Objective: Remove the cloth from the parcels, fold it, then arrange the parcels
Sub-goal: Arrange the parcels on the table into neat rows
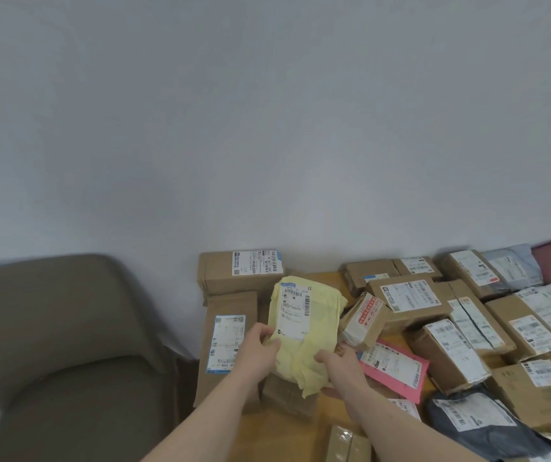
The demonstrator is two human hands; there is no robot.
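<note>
A soft yellow parcel (304, 331) with a white shipping label is held up over the wooden table (287, 435). My left hand (260, 348) grips its left edge and my right hand (340, 365) holds its lower right side from beneath. A tall brown box (227, 345) stands just left of it, and another brown box (240, 271) lies behind against the wall. A pink mailer (397, 368) lies right of my right hand. No cloth is visible.
Several brown cardboard parcels (410, 298) crowd the right half of the table, with a dark grey bag (480, 425) at the front right. A brown armchair (60, 355) stands to the left. A plain pale wall rises behind.
</note>
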